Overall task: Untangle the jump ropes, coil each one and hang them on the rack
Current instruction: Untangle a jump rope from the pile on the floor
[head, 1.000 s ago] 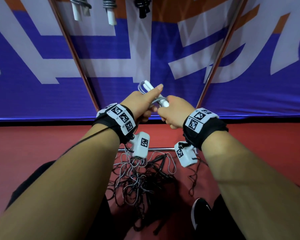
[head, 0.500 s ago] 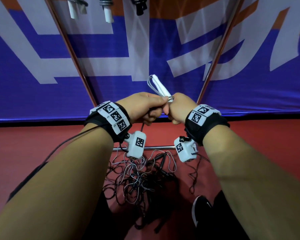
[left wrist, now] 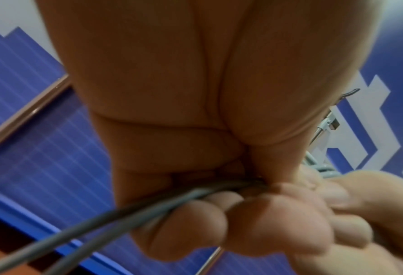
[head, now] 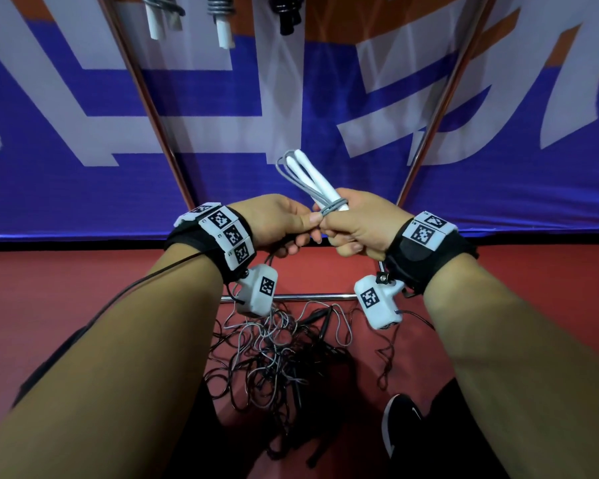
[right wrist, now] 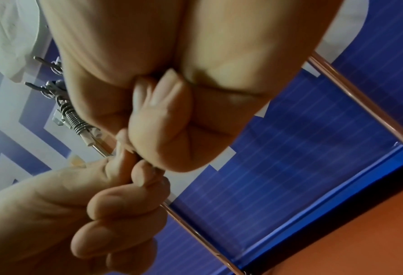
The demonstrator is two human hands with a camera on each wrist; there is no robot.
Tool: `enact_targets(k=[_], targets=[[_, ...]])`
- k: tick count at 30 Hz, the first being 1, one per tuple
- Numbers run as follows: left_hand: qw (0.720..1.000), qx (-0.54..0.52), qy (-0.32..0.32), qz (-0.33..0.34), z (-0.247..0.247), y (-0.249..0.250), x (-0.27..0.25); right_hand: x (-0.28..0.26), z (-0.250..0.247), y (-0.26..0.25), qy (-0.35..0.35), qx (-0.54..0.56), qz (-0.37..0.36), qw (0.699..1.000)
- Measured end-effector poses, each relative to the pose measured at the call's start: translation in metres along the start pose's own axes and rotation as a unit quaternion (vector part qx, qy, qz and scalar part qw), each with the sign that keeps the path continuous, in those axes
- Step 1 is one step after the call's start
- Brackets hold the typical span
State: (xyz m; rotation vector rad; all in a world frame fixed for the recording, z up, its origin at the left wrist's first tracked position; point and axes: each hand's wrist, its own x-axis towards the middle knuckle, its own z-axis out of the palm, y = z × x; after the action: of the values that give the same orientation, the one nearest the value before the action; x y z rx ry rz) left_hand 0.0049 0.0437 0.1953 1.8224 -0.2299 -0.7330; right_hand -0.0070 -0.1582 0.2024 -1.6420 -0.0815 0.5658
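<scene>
Hands meet at chest level before the blue-and-white banner [head: 83, 133]. Left hand [head: 274, 223]: fingers curled, thumb and forefinger pinching the grey cord [left wrist: 115, 214] of the rope; in the left wrist view two strands of it run out under my curled fingers [left wrist: 195, 221] toward lower left. Grey jump rope [head: 312, 181]: two white handles side by side, tilted up and to the left, cord looped beside them and wound a few turns round their lower end, where both hands touch. Right hand [head: 357, 223]: fingers clenched round the lower ends of the handles. Below the hands, on the red floor [head: 66, 288], lies the tangled pile of ropes [head: 277, 357], grey and black strands mixed, just past the rack's bottom bar [head: 312, 297]. Above, three coiled ropes [head: 218, 8] hang from the rack, between its slanted poles [head: 146, 98].
</scene>
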Motion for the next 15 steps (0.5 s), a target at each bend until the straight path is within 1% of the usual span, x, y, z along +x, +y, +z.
enact_targets(k=[5, 8, 11, 13, 15], targets=[[1.000, 0.000, -0.007, -0.004, -0.005, -0.004, 0.000, 0.000, 0.002, -0.001, -0.022, 0.024, -0.012, 0.999], [1.000, -0.008, -0.024, -0.018, -0.003, -0.008, 0.001, 0.000, 0.007, -0.002, -0.011, 0.017, -0.003, 1.000], [0.998, 0.047, -0.040, -0.012, 0.002, -0.008, 0.001, 0.001, 0.012, -0.004, -0.011, -0.009, 0.010, 1.000], [0.994, 0.105, -0.021, -0.001, 0.001, -0.006, 0.000, -0.001, 0.015, -0.007, -0.027, -0.024, 0.016, 0.999], [0.987, 0.163, 0.004, 0.009, -0.003, -0.008, -0.002, -0.006, 0.014, -0.009, -0.046, 0.002, 0.010, 0.999]])
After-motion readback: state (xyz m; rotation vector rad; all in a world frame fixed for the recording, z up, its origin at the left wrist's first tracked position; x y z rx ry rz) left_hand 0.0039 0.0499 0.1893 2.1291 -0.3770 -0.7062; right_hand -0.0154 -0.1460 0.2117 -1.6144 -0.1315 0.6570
